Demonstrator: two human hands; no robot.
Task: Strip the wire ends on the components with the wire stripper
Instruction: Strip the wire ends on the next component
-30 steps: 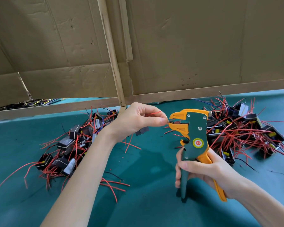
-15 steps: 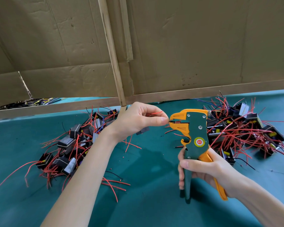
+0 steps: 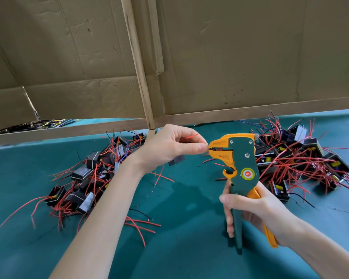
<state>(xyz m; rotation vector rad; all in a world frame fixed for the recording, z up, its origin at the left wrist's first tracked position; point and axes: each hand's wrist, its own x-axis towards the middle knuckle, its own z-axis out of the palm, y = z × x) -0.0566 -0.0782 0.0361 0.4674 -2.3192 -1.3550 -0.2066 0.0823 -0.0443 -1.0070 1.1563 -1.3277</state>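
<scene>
Handles squeezed closer: your right hand (image 3: 260, 208) grips the green-orange wire stripper (image 3: 244, 158), left hand (image 3: 169, 146) pinches a red wire (image 3: 191, 136) at its mouth. Teal worktop (image 3: 189, 248), cardboard (image 3: 250, 57) behind.

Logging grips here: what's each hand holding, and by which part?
Right hand grips the stripper by its handles. Left hand pinches a component by a wire end, right at the stripper's nose.
</scene>
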